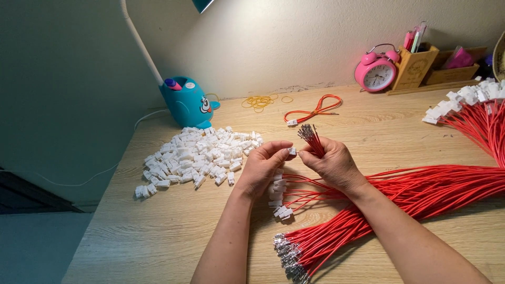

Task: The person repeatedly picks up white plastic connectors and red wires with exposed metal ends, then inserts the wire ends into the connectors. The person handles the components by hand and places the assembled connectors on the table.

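My left hand pinches a small white plastic connector between thumb and fingertips. My right hand grips a bunch of red wires whose metal terminal ends stick up past the fingers. The two hands meet at the connector above the wooden desk. Below my left hand hang several red wires with white connectors fitted. A thick bundle of red wires lies under my right forearm, its metal tips at the front.
A heap of loose white connectors lies to the left. A blue lamp base, yellow rubber bands, a finished red wire loop, a pink alarm clock and wooden pen holders stand behind. More finished wires lie far right.
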